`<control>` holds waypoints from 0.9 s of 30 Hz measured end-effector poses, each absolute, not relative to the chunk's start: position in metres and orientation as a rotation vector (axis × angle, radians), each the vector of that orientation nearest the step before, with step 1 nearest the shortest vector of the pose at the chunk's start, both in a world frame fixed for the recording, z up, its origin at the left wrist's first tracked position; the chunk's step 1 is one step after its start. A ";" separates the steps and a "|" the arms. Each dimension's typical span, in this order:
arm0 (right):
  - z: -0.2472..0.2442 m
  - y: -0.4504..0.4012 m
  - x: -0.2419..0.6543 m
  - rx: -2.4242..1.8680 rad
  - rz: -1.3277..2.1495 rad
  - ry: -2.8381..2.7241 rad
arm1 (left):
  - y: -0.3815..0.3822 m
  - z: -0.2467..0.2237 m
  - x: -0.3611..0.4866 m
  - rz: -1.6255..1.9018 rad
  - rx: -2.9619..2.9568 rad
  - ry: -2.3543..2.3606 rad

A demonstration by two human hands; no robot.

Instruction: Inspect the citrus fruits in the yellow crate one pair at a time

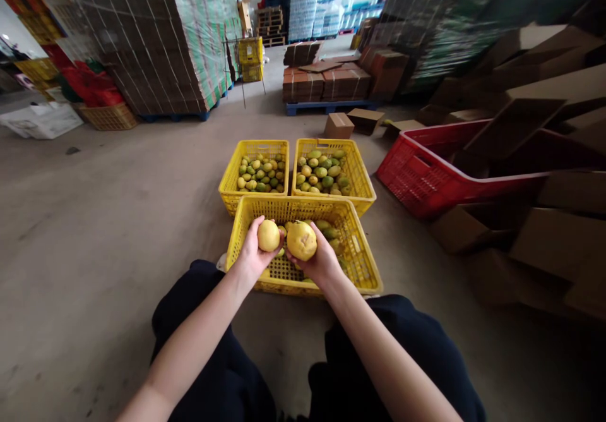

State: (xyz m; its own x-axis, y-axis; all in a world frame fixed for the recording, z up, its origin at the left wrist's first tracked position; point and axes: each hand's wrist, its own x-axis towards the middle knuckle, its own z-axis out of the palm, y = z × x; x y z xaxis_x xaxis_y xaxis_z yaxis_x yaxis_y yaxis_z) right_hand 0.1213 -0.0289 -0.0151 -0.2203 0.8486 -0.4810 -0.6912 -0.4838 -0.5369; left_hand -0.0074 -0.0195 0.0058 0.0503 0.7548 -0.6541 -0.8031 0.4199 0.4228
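Note:
My left hand (255,251) is wrapped round a smooth, round yellow fruit (268,235). In my right hand (324,259) is a larger yellow fruit (302,241) with brownish marks on its skin. Both are held side by side, a small gap apart, above the near yellow crate (364,254). Inside that crate lie several green and yellow fruits (334,235), partly hidden by my hands. Behind it stand two more yellow crates, the left one (230,172) with small green-yellow fruits (260,172) and the right one (362,172) with larger ones (322,172).
A red crate (416,175) with cardboard stands on the right, beside piled open boxes (549,245). Small cartons (338,125) and a blue pallet (312,107) of flattened cardboard lie beyond the crates. Wrapped stacks (142,43) stand at the back left. My knees flank the near crate.

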 end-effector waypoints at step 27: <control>0.011 -0.035 0.142 -0.852 1.702 -0.312 | -0.018 0.007 0.015 1.153 0.087 0.997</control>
